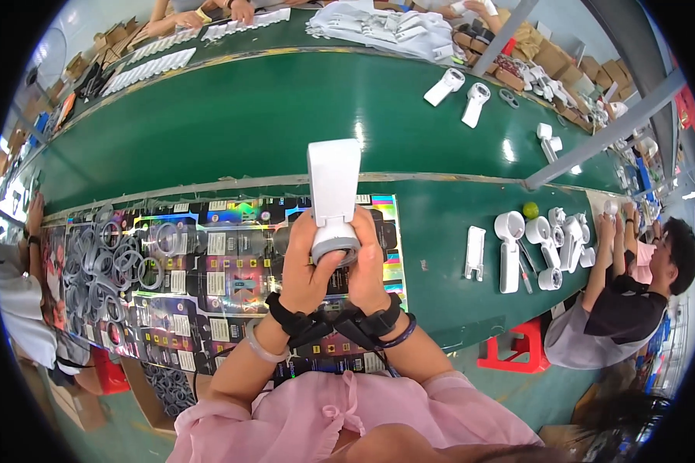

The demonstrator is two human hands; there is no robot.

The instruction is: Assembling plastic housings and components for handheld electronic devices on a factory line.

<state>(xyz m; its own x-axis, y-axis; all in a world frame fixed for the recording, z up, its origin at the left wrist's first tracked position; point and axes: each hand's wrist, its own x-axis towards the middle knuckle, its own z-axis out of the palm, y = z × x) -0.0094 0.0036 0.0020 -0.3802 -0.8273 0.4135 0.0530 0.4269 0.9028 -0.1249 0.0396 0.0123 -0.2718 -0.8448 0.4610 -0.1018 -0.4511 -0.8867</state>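
Note:
Both my hands are wrapped round a white plastic housing (334,174), its flat handle pointing up and away from me. At its near end is a round white head with a grey ring (340,248) on the rim. My left hand (300,258) grips the head from the left, with a thumb pressed at the ring. From the other side my right hand (369,262) closes on the same head; some of its fingers are hidden behind it. A heap of loose grey rings (100,262) lies left of my hands on a shiny printed sheet (220,285).
Right of my hands are several white housings (510,255), a flat white part (475,253), a thin screwdriver-like tool (526,279) and a green ball (530,209). Beyond runs a green belt (232,116) carrying white parts. A co-worker (618,301) sits at the right, near a red stool (517,347).

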